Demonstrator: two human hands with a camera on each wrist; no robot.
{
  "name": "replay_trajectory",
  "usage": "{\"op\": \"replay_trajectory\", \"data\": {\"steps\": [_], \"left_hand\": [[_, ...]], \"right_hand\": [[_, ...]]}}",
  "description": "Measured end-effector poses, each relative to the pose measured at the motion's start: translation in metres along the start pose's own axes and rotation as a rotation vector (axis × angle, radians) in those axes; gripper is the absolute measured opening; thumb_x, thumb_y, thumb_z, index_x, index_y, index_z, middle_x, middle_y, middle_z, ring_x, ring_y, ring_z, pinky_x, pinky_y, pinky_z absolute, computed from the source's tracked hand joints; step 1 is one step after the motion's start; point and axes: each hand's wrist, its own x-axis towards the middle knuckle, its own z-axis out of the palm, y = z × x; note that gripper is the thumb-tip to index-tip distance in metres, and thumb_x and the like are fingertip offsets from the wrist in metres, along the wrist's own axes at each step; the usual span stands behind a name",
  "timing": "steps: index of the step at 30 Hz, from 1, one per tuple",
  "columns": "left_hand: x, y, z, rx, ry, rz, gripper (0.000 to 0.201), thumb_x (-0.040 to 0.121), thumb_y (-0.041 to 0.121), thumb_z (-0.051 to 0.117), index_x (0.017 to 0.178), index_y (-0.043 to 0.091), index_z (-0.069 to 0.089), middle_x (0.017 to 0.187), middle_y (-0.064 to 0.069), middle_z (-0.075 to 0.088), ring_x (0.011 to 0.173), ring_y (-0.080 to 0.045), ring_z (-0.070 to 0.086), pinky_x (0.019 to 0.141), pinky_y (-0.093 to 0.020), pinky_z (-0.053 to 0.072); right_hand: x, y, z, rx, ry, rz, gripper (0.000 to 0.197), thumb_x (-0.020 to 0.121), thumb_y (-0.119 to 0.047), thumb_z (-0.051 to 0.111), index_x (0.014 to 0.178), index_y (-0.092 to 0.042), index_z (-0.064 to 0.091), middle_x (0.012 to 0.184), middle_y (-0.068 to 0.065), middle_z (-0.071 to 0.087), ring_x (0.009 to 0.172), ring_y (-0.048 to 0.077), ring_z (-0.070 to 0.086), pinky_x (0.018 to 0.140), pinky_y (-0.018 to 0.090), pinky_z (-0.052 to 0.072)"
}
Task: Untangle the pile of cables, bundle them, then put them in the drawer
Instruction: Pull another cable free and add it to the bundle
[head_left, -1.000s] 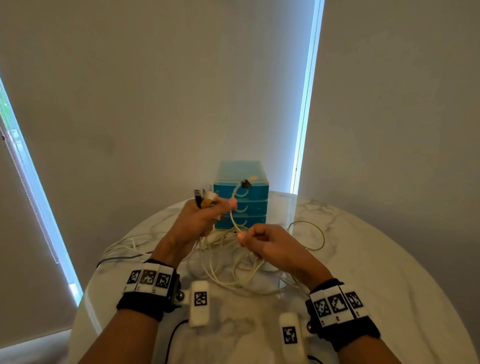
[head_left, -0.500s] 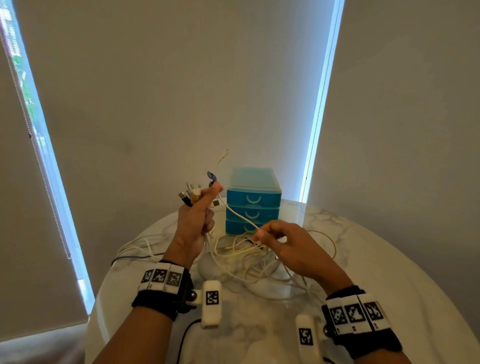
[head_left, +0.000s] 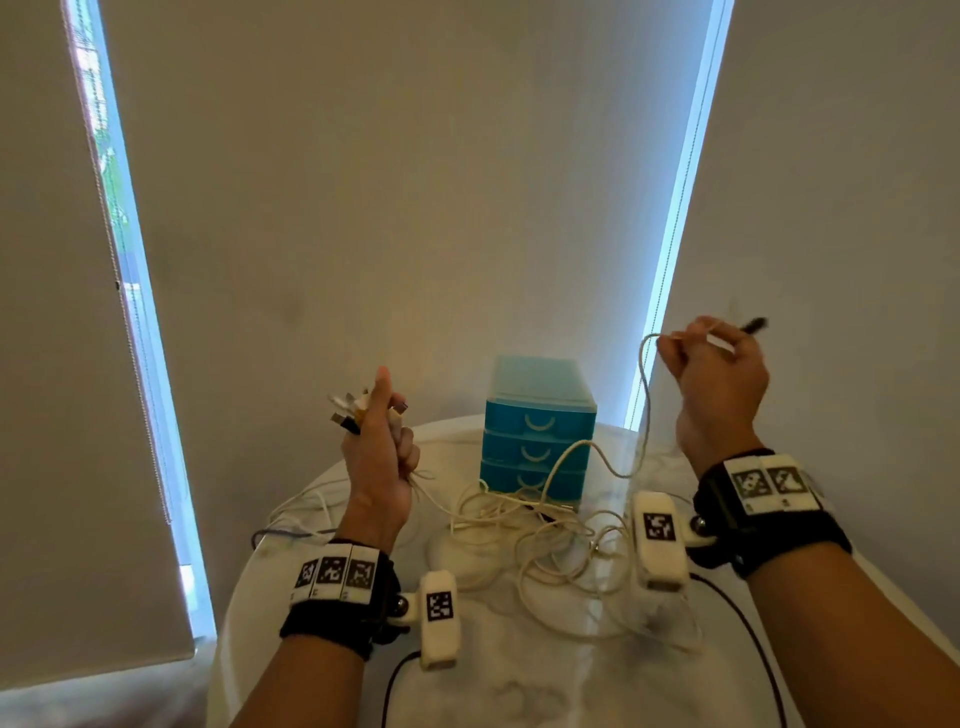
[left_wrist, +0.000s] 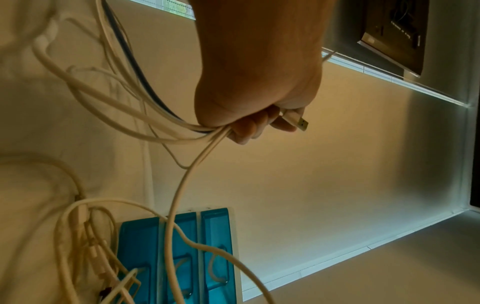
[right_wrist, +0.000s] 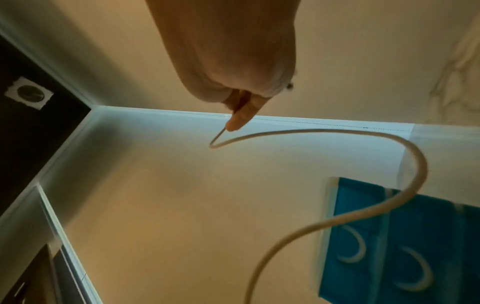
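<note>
Untangling is in hand: right hand (head_left: 719, 374) pinches one cable (head_left: 644, 410) lifted from the pile (head_left: 524, 525); left hand (head_left: 376, 457) clenches gathered plugs (head_left: 345, 410). Next, draw it free.

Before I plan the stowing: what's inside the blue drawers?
Cannot tell. All three drawers are shut and their blue fronts hide the contents. Only loose cables lie on the table in front of them.

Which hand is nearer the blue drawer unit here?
Left. The left hand grips cable ends just left of the blue drawer unit; the right hand is raised farther off to its right.
</note>
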Motion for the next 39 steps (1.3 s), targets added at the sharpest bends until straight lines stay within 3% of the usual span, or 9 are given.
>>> {"op": "replay_trajectory", "data": {"steps": [3,7,10,13,15,21,25,33,39], "left_hand": [[0.000,0.002,-0.002,-0.038,0.043,0.006,0.040,0.096,0.049,0.075,0.069,0.025,0.058,0.055,0.006,0.031,0.041,-0.006,0.024,0.039,-0.024,0.017],[-0.004,-0.001,0.002,-0.047,0.036,0.018,0.043,0.097,0.050,0.074,0.067,0.027,0.055,0.055,0.005,0.030,0.042,-0.008,0.023,0.040,-0.026,0.016],[-0.008,-0.002,0.005,-0.052,-0.016,0.044,0.047,0.100,0.052,0.069,0.066,0.024,0.052,0.053,0.005,0.031,0.041,-0.009,0.022,0.039,-0.026,0.017],[-0.008,-0.002,0.005,-0.052,-0.052,0.073,0.052,0.099,0.057,0.068,0.068,0.020,0.051,0.053,0.003,0.035,0.042,-0.010,0.023,0.041,-0.030,0.017],[-0.007,-0.002,0.002,-0.066,-0.056,0.081,0.055,0.096,0.061,0.069,0.069,0.018,0.050,0.055,0.002,0.036,0.043,-0.011,0.024,0.042,-0.030,0.018],[-0.013,0.005,0.006,-0.060,-0.064,0.083,0.053,0.101,0.058,0.062,0.065,0.021,0.049,0.049,0.006,0.034,0.040,-0.009,0.022,0.041,-0.028,0.013],[-0.016,0.008,0.007,-0.037,-0.082,0.087,0.050,0.102,0.058,0.059,0.067,0.024,0.052,0.050,0.009,0.034,0.043,-0.009,0.021,0.042,-0.028,0.015],[-0.015,-0.005,0.010,0.154,-0.252,0.013,0.057,0.096,0.074,0.054,0.091,0.019,0.068,0.065,0.002,0.037,0.050,-0.009,0.024,0.044,-0.025,0.018],[-0.013,-0.014,0.015,0.377,-0.390,-0.102,0.051,0.089,0.062,0.071,0.115,0.021,0.058,0.068,0.011,0.042,0.051,-0.003,0.029,0.045,-0.017,0.026]], "right_hand": [[0.002,-0.002,0.010,0.154,0.153,0.046,0.044,0.099,0.009,0.057,0.127,-0.023,0.047,0.109,0.016,0.068,0.075,0.016,0.074,0.080,0.027,0.064],[-0.007,-0.004,0.050,0.028,0.223,0.119,0.034,0.104,-0.006,0.058,0.125,-0.028,0.043,0.113,0.003,0.059,0.087,0.020,0.064,0.067,0.025,0.051],[-0.026,0.007,0.111,-0.272,-0.507,0.245,0.057,0.099,0.004,0.066,0.150,-0.014,0.051,0.118,0.011,0.074,0.100,0.024,0.072,0.101,0.041,0.057],[-0.054,0.011,0.150,-0.713,-1.096,0.321,0.074,0.101,-0.010,0.072,0.164,-0.007,0.034,0.154,0.020,0.056,0.137,0.029,0.060,0.119,0.042,0.047],[-0.058,0.013,0.152,-0.779,-1.080,0.139,0.059,0.103,-0.020,0.070,0.157,-0.006,0.049,0.149,0.012,0.064,0.136,0.024,0.062,0.115,0.040,0.051],[-0.053,0.036,0.065,-0.682,-0.857,0.151,0.017,0.107,-0.024,0.066,0.119,-0.020,0.077,0.108,-0.005,0.082,0.109,0.013,0.075,0.102,0.040,0.061],[-0.072,0.071,0.004,-0.877,-0.955,0.296,0.032,0.096,-0.043,0.078,0.125,-0.029,0.073,0.120,-0.008,0.075,0.114,0.013,0.071,0.102,0.038,0.060],[-0.098,0.095,-0.039,-0.779,-0.978,0.315,0.022,0.097,-0.037,0.077,0.116,-0.026,0.079,0.107,-0.010,0.081,0.106,0.008,0.075,0.106,0.043,0.059],[-0.107,0.074,-0.056,-1.068,-1.478,0.369,0.039,0.085,-0.047,0.088,0.122,-0.042,0.077,0.133,-0.024,0.068,0.127,0.000,0.058,0.113,0.031,0.043]]}}
